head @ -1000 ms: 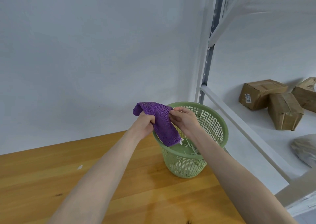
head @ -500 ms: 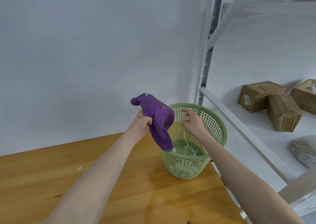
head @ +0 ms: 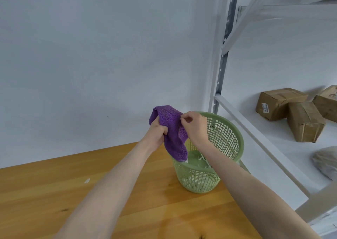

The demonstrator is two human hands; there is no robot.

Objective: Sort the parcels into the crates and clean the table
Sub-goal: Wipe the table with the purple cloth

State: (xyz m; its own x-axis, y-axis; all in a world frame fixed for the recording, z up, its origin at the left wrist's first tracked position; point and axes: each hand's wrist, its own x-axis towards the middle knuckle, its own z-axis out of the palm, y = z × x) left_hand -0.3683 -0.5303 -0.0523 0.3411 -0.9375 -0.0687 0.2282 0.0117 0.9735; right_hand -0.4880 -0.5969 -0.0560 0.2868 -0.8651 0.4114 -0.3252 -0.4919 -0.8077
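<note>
Left grip [head: 157, 131] is clenching purple cloth [head: 173, 129] over basket [head: 228, 147] at worktop's right edge; right grip [head: 195, 125] is pinching its upper fold. Judging it soft, light, limp; a bunched hold suits.

A purple cloth [head: 173, 129] hangs bunched in the left hand [head: 157, 131], its lower corner dipping inside a green mesh basket [head: 228, 138] standing at the wooden table [head: 54, 193]'s far right corner. The right hand [head: 196, 127] pinches its upper edge.
</note>
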